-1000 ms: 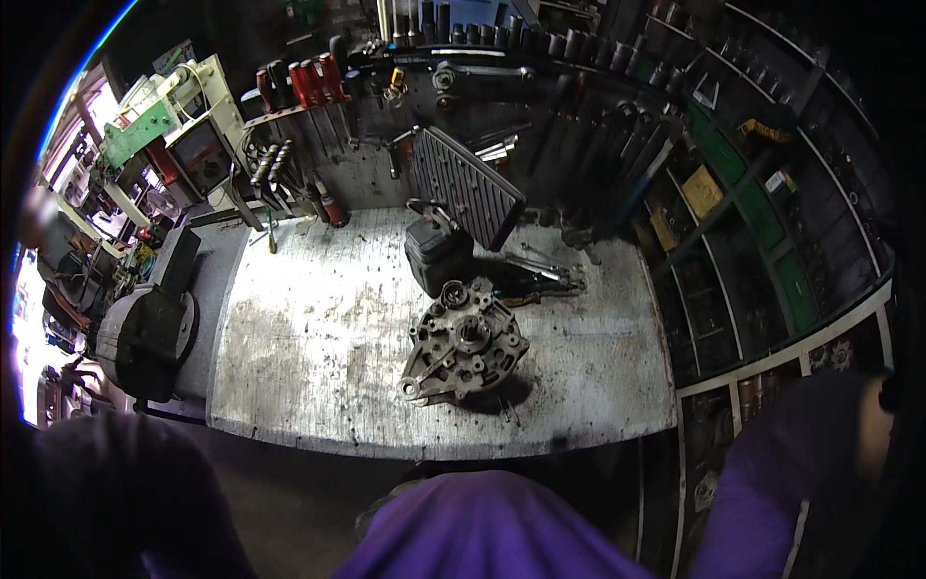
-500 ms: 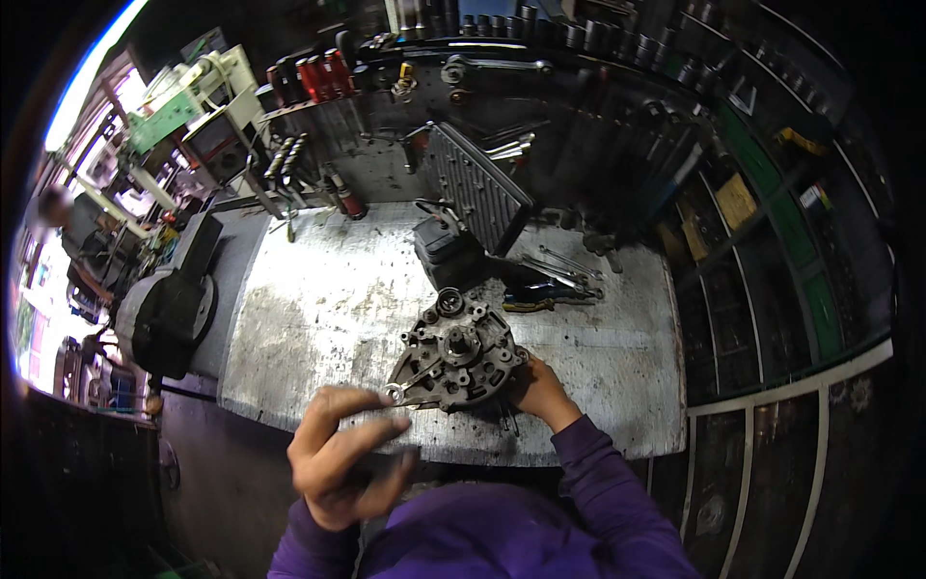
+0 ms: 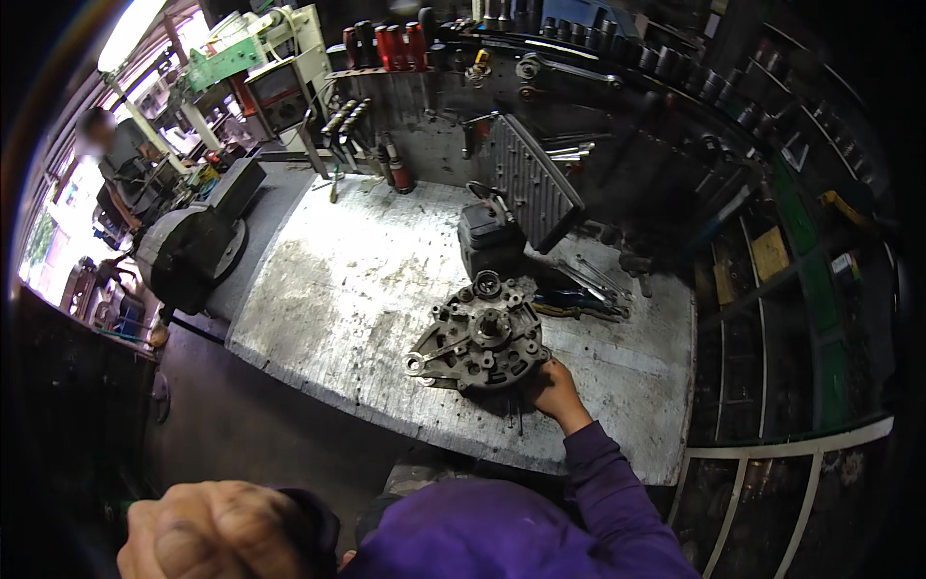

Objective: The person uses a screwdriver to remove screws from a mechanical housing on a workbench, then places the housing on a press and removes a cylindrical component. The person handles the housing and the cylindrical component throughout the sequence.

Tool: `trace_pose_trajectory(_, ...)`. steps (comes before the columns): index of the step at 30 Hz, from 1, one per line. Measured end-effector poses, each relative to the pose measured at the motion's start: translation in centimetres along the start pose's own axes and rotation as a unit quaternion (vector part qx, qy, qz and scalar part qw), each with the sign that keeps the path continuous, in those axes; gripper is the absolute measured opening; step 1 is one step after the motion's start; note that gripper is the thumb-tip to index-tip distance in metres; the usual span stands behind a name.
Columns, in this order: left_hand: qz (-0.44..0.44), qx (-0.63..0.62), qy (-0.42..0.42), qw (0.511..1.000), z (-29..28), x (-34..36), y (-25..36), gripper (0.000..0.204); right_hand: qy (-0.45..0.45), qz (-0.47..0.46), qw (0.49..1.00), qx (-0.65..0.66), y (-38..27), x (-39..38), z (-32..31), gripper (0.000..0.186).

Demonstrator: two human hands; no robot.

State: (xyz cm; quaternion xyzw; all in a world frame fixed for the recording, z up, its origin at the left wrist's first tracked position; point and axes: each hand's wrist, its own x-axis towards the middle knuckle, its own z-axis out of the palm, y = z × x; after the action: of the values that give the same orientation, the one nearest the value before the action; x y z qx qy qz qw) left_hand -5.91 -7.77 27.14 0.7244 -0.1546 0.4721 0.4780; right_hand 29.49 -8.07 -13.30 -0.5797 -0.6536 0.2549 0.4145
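Casting [image 3: 485,340], roundish, lugged grey metal, lies at ten o'clock from the nearer right hand [image 3: 558,394], which grasps its rim; left hand [image 3: 210,529] clenched, contents hidden.

A cast-metal engine casing [image 3: 473,355] is gripped on the workbench [image 3: 323,309] by the right hand [image 3: 557,394]. The left hand [image 3: 217,531] — curled, palm hidden — is held well apart.

The left hand [image 3: 224,533], beside the metal casing [image 3: 473,340] half a second ago, has drawn back to the lower left (its spread fingers now curled), while the right hand [image 3: 556,391], far off to the right a second ago, now touches the casing's near right side.
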Motion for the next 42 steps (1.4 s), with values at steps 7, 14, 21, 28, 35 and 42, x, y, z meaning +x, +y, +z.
trace_pose_trajectory(7, -0.005, 0.019, -0.114, 0.993, -3.1, 1.1, 1.3, 0.022, 0.025, 0.017, 0.999, -0.010, 3.7, -1.0, 2.0, 0.037)
trace_pose_trajectory(14, 0.015, -0.025, -0.080, 0.996, -5.5, -0.7, 1.4, 0.025, 0.082, 0.238, 0.878, 0.407, 6.4, -2.0, 4.7, 0.033)
trace_pose_trajectory(21, 0.054, -0.085, -0.060, 0.993, -6.8, -0.5, 0.2, 0.020, -0.074, 0.100, 0.943, -0.309, 2.3, -2.2, 3.2, 0.042)
trace_pose_trajectory(28, 0.046, -0.096, -0.061, 0.992, -7.0, -1.7, 1.0, 0.015, 0.044, 0.286, 0.956, 0.042, -2.2, -1.3, 0.3, 0.040)
trace_pose_trajectory(35, 0.026, 0.017, 0.075, 0.997, -3.3, -1.5, -0.7, 0.014, 0.243, 0.265, 0.846, 0.393, -10.9, 0.6, -8.9, 0.027)
trace_pose_trajectory(42, -0.224, 0.441, 0.024, 0.869, -0.8, -8.2, -10.7, 0.038, 0.195, -0.172, 0.886, 0.384, -25.6, 2.6, -17.4, 0.039)
